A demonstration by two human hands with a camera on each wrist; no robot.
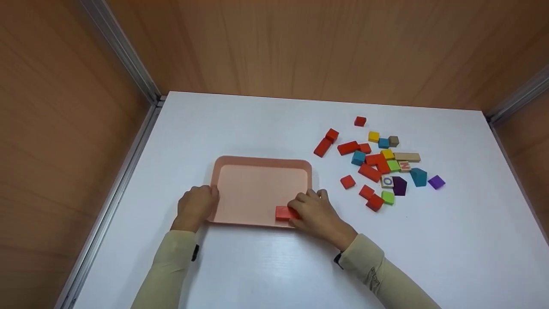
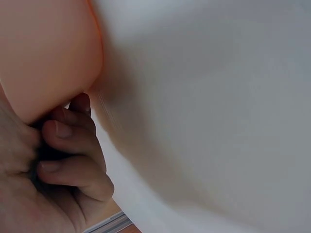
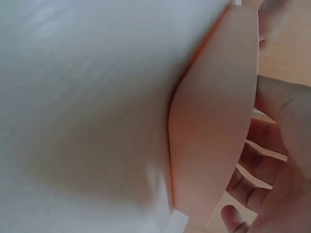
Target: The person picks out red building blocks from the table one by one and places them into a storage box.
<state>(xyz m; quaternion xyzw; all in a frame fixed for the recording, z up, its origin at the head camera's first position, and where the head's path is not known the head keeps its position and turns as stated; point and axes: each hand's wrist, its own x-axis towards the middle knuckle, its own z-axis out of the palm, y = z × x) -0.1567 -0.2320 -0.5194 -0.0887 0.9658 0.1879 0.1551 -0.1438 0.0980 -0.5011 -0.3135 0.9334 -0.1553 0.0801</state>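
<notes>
A shallow pink tray (image 1: 257, 184) lies on the white table in the head view. At its left rim, my left hand (image 1: 196, 205) grips the edge, and the left wrist view shows curled fingers (image 2: 73, 138) against the tray's outer wall. My right hand (image 1: 317, 216) reaches over the tray's near right corner. Between its thumb and fingers it holds a red rectangular block (image 1: 283, 213) at the tray floor, the block's right end hidden by the fingers. In the right wrist view the tray wall (image 3: 209, 121) hides the block.
Right of the tray lie scattered blocks: several red ones (image 1: 369, 173), a yellow cube (image 1: 373, 136), a teal pentagonal block (image 1: 418, 177), a dark purple block (image 1: 399, 186), a long wooden strip (image 1: 407, 157) and a purple cube (image 1: 436, 182). Wooden panels (image 1: 300, 51) wall the table's back and sides.
</notes>
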